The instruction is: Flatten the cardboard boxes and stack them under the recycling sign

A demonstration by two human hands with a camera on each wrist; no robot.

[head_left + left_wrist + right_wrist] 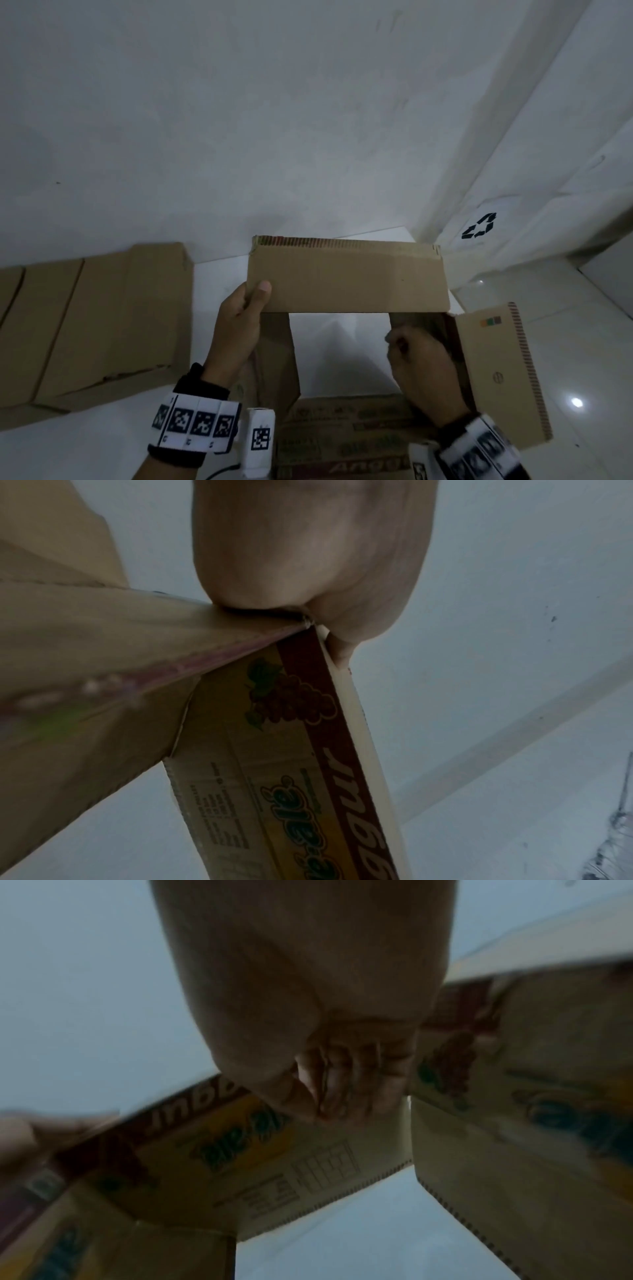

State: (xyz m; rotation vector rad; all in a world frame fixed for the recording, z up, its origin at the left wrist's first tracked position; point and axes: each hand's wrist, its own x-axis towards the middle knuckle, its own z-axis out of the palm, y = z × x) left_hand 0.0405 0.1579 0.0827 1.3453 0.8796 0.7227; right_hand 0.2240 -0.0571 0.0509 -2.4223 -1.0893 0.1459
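Observation:
I hold an opened brown cardboard box (pixel 346 277) in front of me, both ends open so the floor shows through it. My left hand (pixel 239 318) grips its far-left corner, thumb on the inner face of the far panel. My right hand (pixel 421 359) is curled over the right wall's top edge (pixel 394 1104), beside an out-turned side flap (pixel 493 370). The left wrist view shows the box's printed outside (pixel 291 750) below my pinching hand (pixel 308 561). A black recycling sign (pixel 479 226) hangs low on the wall at the right.
A flattened cardboard box (pixel 85 322) lies on the white tiled floor (pixel 565 308) at the left, against the white wall (pixel 239 120). A wall corner stands at the right, near the sign.

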